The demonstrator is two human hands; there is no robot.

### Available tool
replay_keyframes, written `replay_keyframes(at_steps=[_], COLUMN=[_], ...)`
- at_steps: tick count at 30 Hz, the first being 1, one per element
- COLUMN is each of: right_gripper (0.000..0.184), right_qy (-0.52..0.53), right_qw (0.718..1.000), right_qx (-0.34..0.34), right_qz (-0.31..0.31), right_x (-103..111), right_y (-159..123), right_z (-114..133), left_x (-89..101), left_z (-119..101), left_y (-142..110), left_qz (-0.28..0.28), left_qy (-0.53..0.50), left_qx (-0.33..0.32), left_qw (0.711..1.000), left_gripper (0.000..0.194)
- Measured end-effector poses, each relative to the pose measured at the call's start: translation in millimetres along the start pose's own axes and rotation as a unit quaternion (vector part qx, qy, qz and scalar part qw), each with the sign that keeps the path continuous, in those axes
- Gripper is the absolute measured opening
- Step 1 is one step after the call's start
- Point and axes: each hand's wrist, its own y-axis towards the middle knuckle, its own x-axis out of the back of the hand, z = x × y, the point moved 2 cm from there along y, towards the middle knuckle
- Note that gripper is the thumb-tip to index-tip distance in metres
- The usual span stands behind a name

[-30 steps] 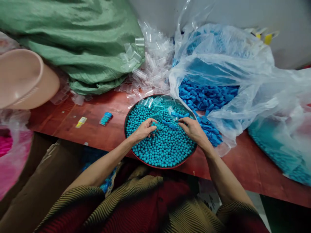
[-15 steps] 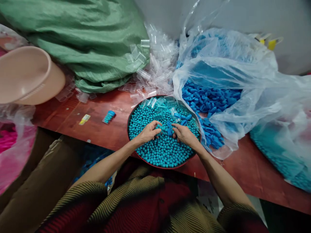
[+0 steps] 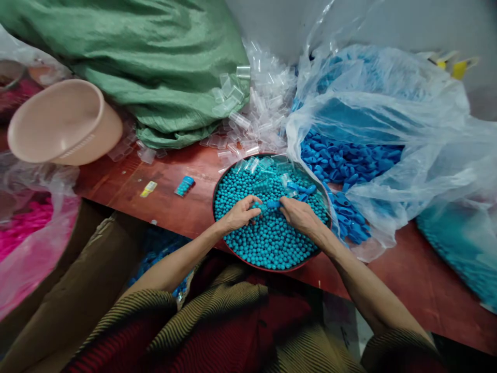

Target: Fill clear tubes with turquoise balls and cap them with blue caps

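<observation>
A round red-rimmed basin (image 3: 277, 270) full of turquoise beads (image 3: 267, 246) stands in front of me. Above the beads, my left hand (image 3: 241, 214) is closed around a small clear tube (image 3: 261, 207) with beads in it, partly hidden by the fingers. My right hand (image 3: 298, 216) pinches a blue cap (image 3: 274, 204) at the tube's open end; whether it is seated I cannot tell. More blue caps (image 3: 306, 190) and several clear tubes (image 3: 252, 165) lie on the beads at the basin's far side.
Clear tubes (image 3: 267, 103) are heaped behind the basin beside a green sack (image 3: 174, 67). A plastic bag (image 3: 419, 140) spills blue caps (image 3: 345, 155) at right. On the red table (image 3: 163, 207) lie a capped tube of beads (image 3: 184, 186) and a yellow-white piece (image 3: 148, 188); a beige tub (image 3: 93, 129) stands left.
My right hand has brought a blue cap up to the tube in my left hand. The fingers of both hands are closer together. The whole view has shifted slightly.
</observation>
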Motion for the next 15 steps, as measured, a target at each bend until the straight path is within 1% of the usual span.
replay_keyframes(at_steps=[1,2,3,4,5,7,9,10,13,15], right_gripper=[0.026,0.029,0.030,0.028,0.027,0.031,0.035,0.036,0.035,0.034], right_qy=[0.067,0.139,0.209,0.271,0.318,0.372,0.413,0.442,0.530,0.565], right_qw=[0.997,0.988,0.975,0.961,0.947,0.928,0.908,0.890,0.821,0.788], right_qx=[-0.031,-0.051,-0.055,-0.046,-0.031,-0.011,-0.020,-0.033,-0.057,-0.063], right_qz=[-0.017,-0.033,-0.040,-0.034,-0.018,0.026,0.073,0.102,0.203,0.238], right_x=[0,1,1,1,0,0,1,1,4,5], right_y=[-1,-2,-2,-2,-2,-2,-1,0,-1,-1], right_z=[-1,-1,0,2,4,8,9,8,6,5], left_x=[-0.7,-1.4,-2.3,-3.1,-4.0,-5.6,-7.0,-7.6,-9.6,-11.1], left_z=[0,0,1,1,2,2,3,3,1,0], left_y=[0,0,1,1,2,3,4,4,2,1], left_qz=[0.000,0.000,-0.001,-0.002,-0.002,0.002,0.017,0.028,0.060,0.070], left_qy=[0.003,0.006,0.010,0.014,0.018,0.027,0.039,0.044,0.046,0.039], left_qx=[-0.002,-0.004,-0.007,-0.011,-0.016,-0.035,-0.058,-0.068,-0.082,-0.081], left_qw=[1.000,1.000,1.000,1.000,1.000,0.999,0.997,0.996,0.994,0.993], left_gripper=[0.025,0.026,0.027,0.029,0.031,0.035,0.038,0.039,0.048,0.054])
